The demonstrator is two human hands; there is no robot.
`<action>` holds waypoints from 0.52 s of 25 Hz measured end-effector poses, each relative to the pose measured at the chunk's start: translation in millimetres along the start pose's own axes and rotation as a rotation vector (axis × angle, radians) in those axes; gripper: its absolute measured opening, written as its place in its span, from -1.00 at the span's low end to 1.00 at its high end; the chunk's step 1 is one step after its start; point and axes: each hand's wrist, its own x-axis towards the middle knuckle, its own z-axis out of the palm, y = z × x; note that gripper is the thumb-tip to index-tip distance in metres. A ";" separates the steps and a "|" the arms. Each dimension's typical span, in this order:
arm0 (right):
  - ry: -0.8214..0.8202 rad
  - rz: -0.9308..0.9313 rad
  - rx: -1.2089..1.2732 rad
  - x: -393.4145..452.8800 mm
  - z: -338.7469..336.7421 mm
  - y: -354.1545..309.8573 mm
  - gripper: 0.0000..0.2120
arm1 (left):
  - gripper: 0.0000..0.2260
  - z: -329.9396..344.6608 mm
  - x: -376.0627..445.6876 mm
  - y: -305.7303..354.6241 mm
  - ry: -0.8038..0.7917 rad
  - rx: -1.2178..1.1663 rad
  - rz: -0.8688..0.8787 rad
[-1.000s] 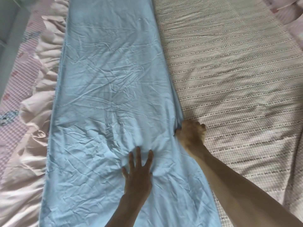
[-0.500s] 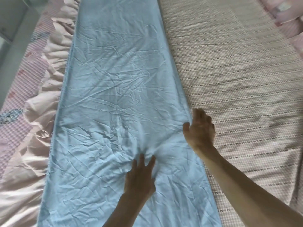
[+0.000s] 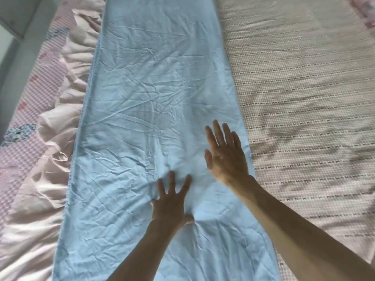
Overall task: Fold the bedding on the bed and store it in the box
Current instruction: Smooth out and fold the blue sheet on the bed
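A light blue sheet point(image 3: 146, 102) lies folded into a long narrow strip running away from me down the bed, creased all over. My left hand point(image 3: 172, 201) lies flat on its middle with fingers spread, pressing the cloth down. My right hand point(image 3: 225, 155) is flat, fingers straight, on the sheet near its right edge, a little farther away than the left. No box is in view.
A beige woven mat point(image 3: 304, 98) covers the bed to the right of the sheet. On the left a pink ruffled bedspread point(image 3: 54, 159) with a checked border hangs toward the bed's edge, with grey floor point(image 3: 12, 17) beyond. More pink bedding point(image 3: 365, 15) shows at the far right corner.
My right hand let go of the sheet's right edge, opened, and moved left onto the sheet. My left hand stayed pressed on the middle.
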 end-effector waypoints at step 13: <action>-0.183 0.201 -0.092 -206.5 -2.1 -46.9 -0.40 | -0.30 137.7 -183.9 -79.8 0.255 0.076 0.054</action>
